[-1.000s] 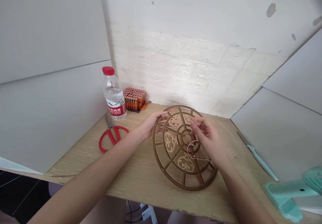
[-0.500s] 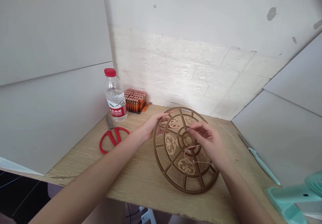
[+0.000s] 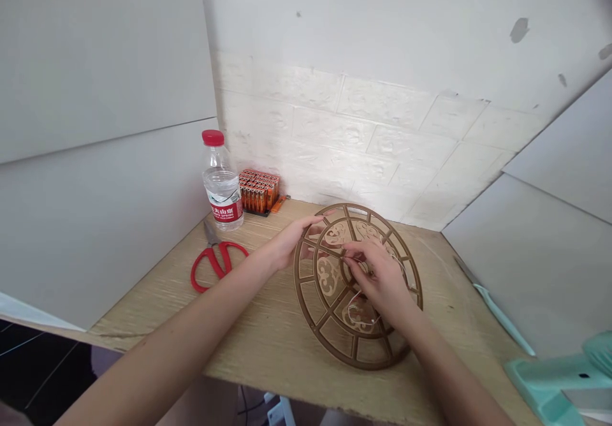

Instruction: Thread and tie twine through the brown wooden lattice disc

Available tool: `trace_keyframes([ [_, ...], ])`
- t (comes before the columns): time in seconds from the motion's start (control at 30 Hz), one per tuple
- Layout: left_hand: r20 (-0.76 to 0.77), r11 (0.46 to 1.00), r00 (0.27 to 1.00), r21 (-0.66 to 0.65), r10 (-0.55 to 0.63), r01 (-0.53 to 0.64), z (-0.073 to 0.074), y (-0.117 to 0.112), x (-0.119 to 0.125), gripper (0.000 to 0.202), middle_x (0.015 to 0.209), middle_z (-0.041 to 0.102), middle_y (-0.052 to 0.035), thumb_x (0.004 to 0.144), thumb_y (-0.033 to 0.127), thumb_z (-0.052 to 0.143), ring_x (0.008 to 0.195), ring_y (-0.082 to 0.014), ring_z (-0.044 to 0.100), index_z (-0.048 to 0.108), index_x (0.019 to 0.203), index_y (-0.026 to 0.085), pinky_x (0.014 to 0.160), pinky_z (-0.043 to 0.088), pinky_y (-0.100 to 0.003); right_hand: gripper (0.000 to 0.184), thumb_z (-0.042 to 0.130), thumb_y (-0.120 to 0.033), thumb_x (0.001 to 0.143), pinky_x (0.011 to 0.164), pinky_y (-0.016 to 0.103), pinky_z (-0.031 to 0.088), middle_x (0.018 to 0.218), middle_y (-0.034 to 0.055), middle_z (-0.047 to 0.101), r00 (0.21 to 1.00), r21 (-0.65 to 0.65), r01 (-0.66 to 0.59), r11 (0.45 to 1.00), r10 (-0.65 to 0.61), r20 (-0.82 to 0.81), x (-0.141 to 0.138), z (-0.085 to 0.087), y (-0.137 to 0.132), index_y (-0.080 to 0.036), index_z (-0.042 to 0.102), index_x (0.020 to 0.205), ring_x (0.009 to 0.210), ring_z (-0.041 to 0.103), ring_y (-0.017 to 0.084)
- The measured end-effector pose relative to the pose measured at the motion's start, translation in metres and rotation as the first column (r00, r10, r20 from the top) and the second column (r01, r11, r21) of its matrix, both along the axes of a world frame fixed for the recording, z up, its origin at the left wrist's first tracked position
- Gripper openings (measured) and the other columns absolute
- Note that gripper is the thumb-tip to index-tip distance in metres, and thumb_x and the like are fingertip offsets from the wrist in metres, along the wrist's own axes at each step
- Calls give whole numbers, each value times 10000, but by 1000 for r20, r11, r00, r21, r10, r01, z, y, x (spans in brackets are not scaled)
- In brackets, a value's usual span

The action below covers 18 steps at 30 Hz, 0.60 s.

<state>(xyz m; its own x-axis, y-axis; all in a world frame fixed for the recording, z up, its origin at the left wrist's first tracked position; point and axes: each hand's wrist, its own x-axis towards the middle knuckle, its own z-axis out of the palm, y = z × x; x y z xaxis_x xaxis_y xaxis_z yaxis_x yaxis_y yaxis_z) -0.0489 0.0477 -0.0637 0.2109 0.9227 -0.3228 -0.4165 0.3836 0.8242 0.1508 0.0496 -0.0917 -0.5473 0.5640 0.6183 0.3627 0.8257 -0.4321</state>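
Note:
A round brown openwork clock frame or wall ornament [image 3: 306, 286], with spokes and scroll patterns, stands tilted on the table. My left hand [image 3: 292, 242] grips its upper left rim, with fingers behind the openings. Close to the hub, my right hand [image 3: 375, 273] pinches its thumb and forefinger together at a spoke. Thin pale wire [image 3: 354, 314] hangs below that hand and also shows near the upper right spokes. What lies between the right fingertips is too small to make out clearly, though it appears to be the wire's end.
Red-handled scissors [image 3: 224, 260] lie left of my left forearm. Behind them stand a water bottle [image 3: 224, 199] and a tray of orange batteries [image 3: 261, 191]. A knife [image 3: 504, 317] rests along the right panel, near a mint-green device [image 3: 545, 378]. White panels and a wall enclose the table [image 3: 268, 343].
My right hand has shifted left across the hub toward a spoke on the left side. Wire now also shows at the upper right. My left hand keeps its hold on the rim.

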Motion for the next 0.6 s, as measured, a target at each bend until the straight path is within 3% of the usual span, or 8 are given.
trace_keyframes([
  [0.23, -52, 999, 999, 50, 7, -4, 0, -3, 1, 196, 770, 704, -39, 737, 288, 655, 648, -144, 630, 644, 871, 146, 602, 463, -238, 200, 465, -140, 909, 779, 364, 473, 924, 59, 611, 998, 133, 44, 990, -50, 44, 1, 0, 1, -218, 526, 1083, 898, 536, 200],
  [0.47, -73, 997, 997, 80, -5, 11, -4, 0, 0, 132, 796, 707, -48, 747, 222, 598, 679, -142, 627, 664, 828, 142, 631, 479, -247, 335, 414, -66, 901, 822, 399, 481, 954, 91, 603, 989, 338, 21, 941, -69, 132, -1, 0, -3, -189, 470, 1207, 919, 523, 221],
  [0.6, -83, 997, 997, 77, 2, 5, -4, 1, 0, 182, 843, 713, -64, 771, 235, 565, 720, -145, 633, 675, 876, 136, 641, 485, -245, 329, 428, -49, 889, 820, 379, 490, 944, 91, 603, 987, 321, 0, 947, -52, 153, -2, 2, -5, -174, 484, 1189, 923, 524, 219],
])
